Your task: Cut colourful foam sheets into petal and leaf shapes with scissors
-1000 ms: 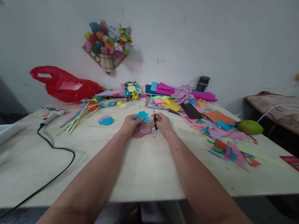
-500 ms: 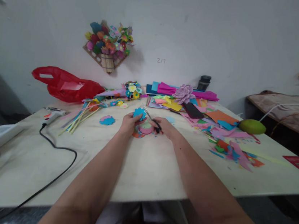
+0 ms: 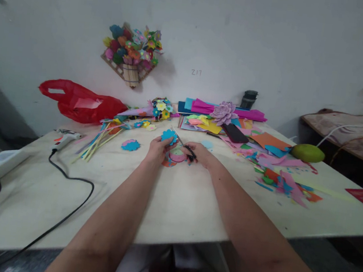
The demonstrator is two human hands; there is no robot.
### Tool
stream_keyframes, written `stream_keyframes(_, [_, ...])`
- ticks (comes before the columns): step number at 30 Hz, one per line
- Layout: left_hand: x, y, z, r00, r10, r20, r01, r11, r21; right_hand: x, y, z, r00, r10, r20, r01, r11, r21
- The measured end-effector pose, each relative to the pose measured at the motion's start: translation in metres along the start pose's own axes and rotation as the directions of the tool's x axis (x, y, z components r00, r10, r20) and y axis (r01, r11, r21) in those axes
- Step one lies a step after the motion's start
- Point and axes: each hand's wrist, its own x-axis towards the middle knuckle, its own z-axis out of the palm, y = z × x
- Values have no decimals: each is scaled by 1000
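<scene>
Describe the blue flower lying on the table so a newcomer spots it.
Find the red bag at the table's back left. Nearer the person, between the yellow strips and the left hand, lies the blue flower. Pink shows at its far edge; the held flower looks all blue.

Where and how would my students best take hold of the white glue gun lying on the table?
I'd grip the glue gun by its slim handle, just above the black cord, coming in from the person's right. The handle points toward the person, and the power strip sits to the left. Avoid the crosswise far end, which may be hot.
</scene>
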Motion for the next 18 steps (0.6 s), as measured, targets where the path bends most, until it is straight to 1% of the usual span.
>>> stream_keyframes(3, [-1,0,1,1000,-3,5,3,1000,-13,2,3,-1,1000,10,6,-10,1000,14])
stream_keyframes(8, [-3,1,4,1000,7,5,-6,1000,-28,4,8,-3,999,-29,45,28,999,30])
stream_keyframes(13, [-3,1,6,1000,20,-15,-20,1000,-14,5,8,-4,999,-31,32,30,999,19])
stream_keyframes(18, [-3,1,6,1000,21,-10,-21,1000,-17,2,5,-2,999,-28,29,26,999,39])
